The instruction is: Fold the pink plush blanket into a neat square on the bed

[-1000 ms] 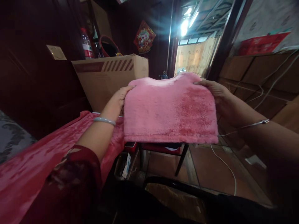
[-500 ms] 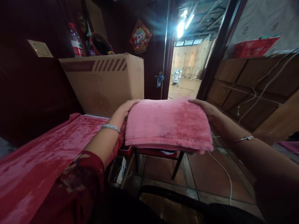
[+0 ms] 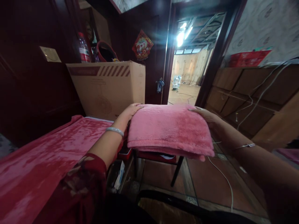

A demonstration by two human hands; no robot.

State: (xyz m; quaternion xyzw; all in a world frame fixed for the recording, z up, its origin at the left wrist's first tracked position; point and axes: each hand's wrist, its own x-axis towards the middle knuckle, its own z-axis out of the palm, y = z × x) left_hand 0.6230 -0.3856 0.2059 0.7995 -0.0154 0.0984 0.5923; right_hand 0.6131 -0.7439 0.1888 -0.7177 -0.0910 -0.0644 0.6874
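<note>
A folded pink plush blanket sits in front of me, its layered edges facing my side. At its left far corner my left hand grips it, a pale bangle on that wrist. My right hand holds the opposite side, with the thumb on top and the other fingers mostly hidden. Beneath the blanket stands a dark-legged chair with a red seat, mostly covered; whether the blanket rests on it I cannot tell.
A red plush cover spreads over the surface on the left. Behind it stands a large cardboard box with a bottle on top. A white cable runs across the tiled floor. The doorway opens ahead, and a red basket is at right.
The room and the blanket sit slightly lower in the picture, as my view has tilted up a little. Both hands keep their hold on the folded blanket.
</note>
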